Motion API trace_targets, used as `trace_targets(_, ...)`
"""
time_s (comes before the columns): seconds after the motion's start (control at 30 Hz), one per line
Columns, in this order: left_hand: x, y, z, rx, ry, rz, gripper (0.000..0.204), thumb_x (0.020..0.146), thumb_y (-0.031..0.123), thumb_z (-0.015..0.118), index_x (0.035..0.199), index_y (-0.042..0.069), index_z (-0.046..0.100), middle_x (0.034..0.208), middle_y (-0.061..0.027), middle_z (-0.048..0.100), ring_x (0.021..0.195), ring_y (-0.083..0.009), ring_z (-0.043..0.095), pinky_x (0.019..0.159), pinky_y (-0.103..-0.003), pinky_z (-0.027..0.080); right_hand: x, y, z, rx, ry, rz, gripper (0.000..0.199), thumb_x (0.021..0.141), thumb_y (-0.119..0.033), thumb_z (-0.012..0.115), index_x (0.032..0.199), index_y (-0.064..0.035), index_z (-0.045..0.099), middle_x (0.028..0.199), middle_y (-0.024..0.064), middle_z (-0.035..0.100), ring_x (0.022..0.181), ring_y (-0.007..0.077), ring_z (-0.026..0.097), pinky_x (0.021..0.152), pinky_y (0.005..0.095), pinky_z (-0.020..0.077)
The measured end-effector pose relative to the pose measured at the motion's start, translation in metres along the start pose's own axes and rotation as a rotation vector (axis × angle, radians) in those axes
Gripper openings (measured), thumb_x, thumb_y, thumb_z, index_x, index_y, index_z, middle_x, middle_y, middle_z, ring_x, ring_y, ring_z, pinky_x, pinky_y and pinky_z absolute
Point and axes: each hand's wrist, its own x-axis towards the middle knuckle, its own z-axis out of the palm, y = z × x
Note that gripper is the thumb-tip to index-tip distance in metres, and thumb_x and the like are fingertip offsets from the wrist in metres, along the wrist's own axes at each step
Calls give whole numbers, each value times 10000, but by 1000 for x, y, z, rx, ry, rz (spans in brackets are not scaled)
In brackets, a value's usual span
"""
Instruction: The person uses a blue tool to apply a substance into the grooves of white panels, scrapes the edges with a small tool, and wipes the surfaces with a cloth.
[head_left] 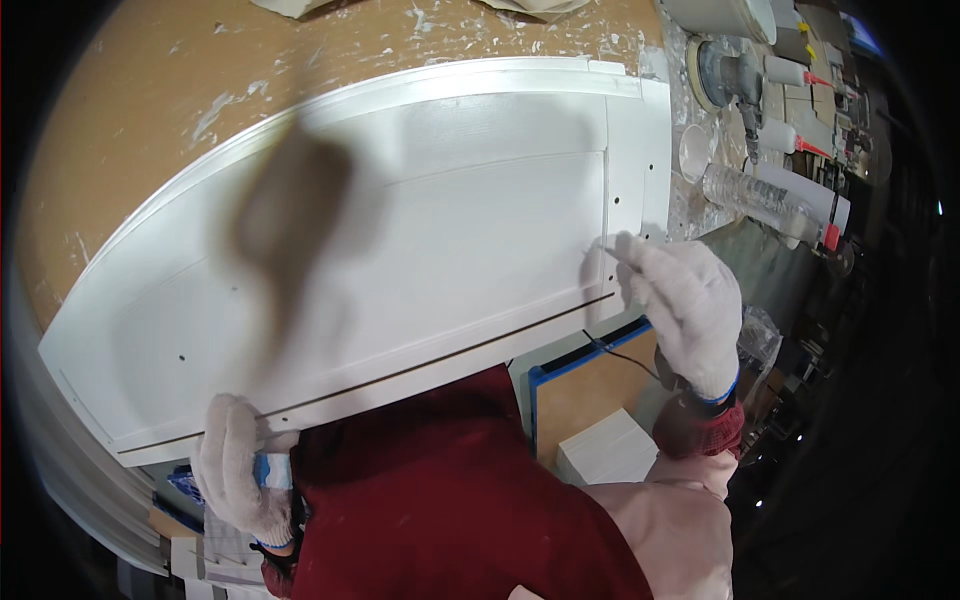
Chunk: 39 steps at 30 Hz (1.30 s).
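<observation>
The left grip (235,475), one hand in a white knit glove, is partly curled: its fingers lie together against the near edge of one long, white-painted framed panel (480,220). A small light-blue and white thing (272,470) shows at the palm side of this grip; I cannot tell whether it is held. The right grip (690,305), gloved the same way, has its fingertips drawn close together at the panel's right end (something thin seems to stick out past them, too small to name), and whether they pinch it I cannot tell.

The panel stretches between both grips, with several small dark holes, most of them near the right grip. It lies on one brown desk (190,105) smeared with white, which reaches beyond both grips.

Beyond the right grip stand or lie two white squeeze bottles with red tips (785,70), one clear plastic bottle with a red cap (765,200), one whitish round cup (693,153) and one grey round-headed sander (728,75). Below and left of that grip are one brown board edged in blue (580,395), one white block (610,450) and one thin black cord (625,355). One blurred brown shape (290,210) hangs across the view, above the left grip.
</observation>
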Motion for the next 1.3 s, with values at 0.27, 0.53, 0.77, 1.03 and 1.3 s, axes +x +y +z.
trace_targets(0.27, 2, -5, -2, 77, -8, 32, 462, 742, 262, 806, 1123, 32, 686, 1164, -131, 682, 987, -310, 651, 826, -399, 474, -14, -17, -10, 56, -164, 231, 325, 837, -51, 643, 1160, -89, 652, 866, 117, 618, 790, 317, 617, 691, 371, 487)
trace_targets(0.53, 5, -5, -1, -30, 6, 45, 526, 657, 92, 839, 1150, 23, 671, 1151, -165, 680, 1012, -334, 665, 850, -392, 529, 1, -50, -8, -298, -312, 283, 244, 867, -133, 607, 1110, -138, 635, 897, 123, 627, 831, 325, 642, 699, 416, 518)
trace_targets(0.77, 2, -9, 2, -8, 24, 41, 506, 690, 177, 830, 1155, 48, 675, 1162, -144, 674, 1008, -315, 661, 833, -382, 524, -18, -78, 11, 155, -336, -31, 268, 876, -157, 598, 1136, -100, 618, 948, 118, 646, 853, 329, 645, 727, 414, 536)
trace_targets(1.03, -2, -13, 3, 33, 44, 48, 421, 743, 162, 789, 1138, 63, 684, 1170, -141, 669, 1025, -307, 656, 857, -379, 523, -63, -48, 45, 622, 259, 315, 325, 885, -60, 623, 1206, -14, 635, 924, 67, 670, 758, 159, 620, 688, 272, 497)
trace_targets(1.3, -2, 1, -9, -452, -53, -208, 402, 763, 7, 727, 1159, 12, 659, 1116, -113, 674, 915, -172, 654, 795, -294, 521, -84, 63, 88, 960, 727, 834, 311, 906, -47, 579, 1208, 25, 600, 920, 23, 653, 719, 72, 583, 590, 218, 458)
